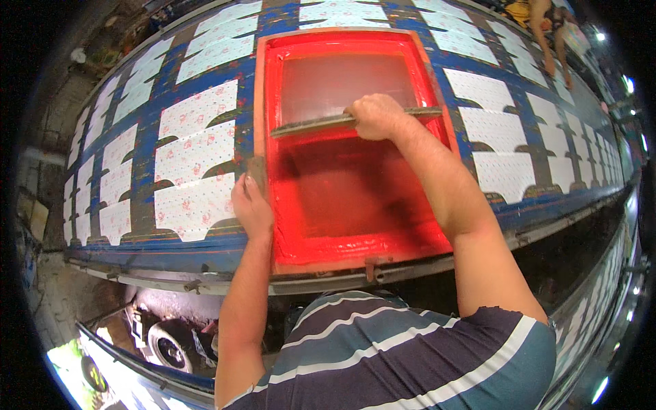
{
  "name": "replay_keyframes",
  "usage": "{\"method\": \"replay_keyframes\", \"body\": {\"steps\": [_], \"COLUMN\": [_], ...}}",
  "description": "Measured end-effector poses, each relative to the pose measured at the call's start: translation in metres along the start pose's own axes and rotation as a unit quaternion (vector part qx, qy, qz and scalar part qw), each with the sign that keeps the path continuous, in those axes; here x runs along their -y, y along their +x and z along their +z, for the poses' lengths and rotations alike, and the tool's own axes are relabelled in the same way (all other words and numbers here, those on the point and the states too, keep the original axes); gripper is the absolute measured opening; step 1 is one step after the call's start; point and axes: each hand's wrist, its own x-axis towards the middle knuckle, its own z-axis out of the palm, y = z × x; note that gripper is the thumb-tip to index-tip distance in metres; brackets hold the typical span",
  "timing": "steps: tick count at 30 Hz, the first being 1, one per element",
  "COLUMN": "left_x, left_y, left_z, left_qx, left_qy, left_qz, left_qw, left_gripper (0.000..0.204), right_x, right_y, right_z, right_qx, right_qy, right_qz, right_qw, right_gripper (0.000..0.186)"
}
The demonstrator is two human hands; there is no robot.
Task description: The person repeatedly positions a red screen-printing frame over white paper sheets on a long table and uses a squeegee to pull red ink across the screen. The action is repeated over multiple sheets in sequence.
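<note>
A screen-printing frame [261, 102] with a bright red border lies on the long blue table in front of me. My right hand [377, 117] is closed over the middle of a long, narrow squeegee [311, 126], which spans the screen crosswise, slightly tilted. Dark red shows on the mesh [342, 198] on the near side of the squeegee; the far part looks paler. At the frame's left side, my left hand [251, 210] grips the edge by a small brownish block [257, 172]. Its fingertips are partly hidden.
White fabric pieces with small red print [195, 157] lie in rows left of the frame. More pale dotted pieces [502, 174] lie to the right. A metal rail [328, 281] runs along the table's near edge. Another person's arms [547, 41] reach over the table at far right.
</note>
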Motion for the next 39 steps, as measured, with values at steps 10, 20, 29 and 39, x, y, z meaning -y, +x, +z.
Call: {"method": "replay_keyframes", "body": {"steps": [10, 20, 29, 39], "left_x": [0.014, 0.008, 0.012, 0.017], "left_y": [0.001, 0.004, 0.012, 0.019], "left_z": [0.005, 0.007, 0.005, 0.008], "left_qx": [-0.022, -0.027, 0.011, 0.006], "left_qy": [-0.069, 0.003, 0.044, 0.023], "left_qz": [0.008, 0.01, -0.022, -0.083], "left_qw": [0.997, 1.0, 0.999, 0.996], "left_gripper": [0.054, 0.062, 0.049, 0.038], "right_x": [0.117, 0.167, 0.12, -0.045], "right_y": [-0.168, -0.256, -0.3, -0.366], "right_z": [0.037, 0.063, 0.082, 0.102], "right_qx": [0.003, -0.093, -0.177, -0.324], "right_qy": [-0.002, 0.043, 0.197, 0.22], "right_qz": [0.024, -0.015, -0.132, 0.207], "right_qw": [1.0, 0.995, 0.955, 0.897], "right_gripper": [0.031, 0.048, 0.043, 0.039]}}
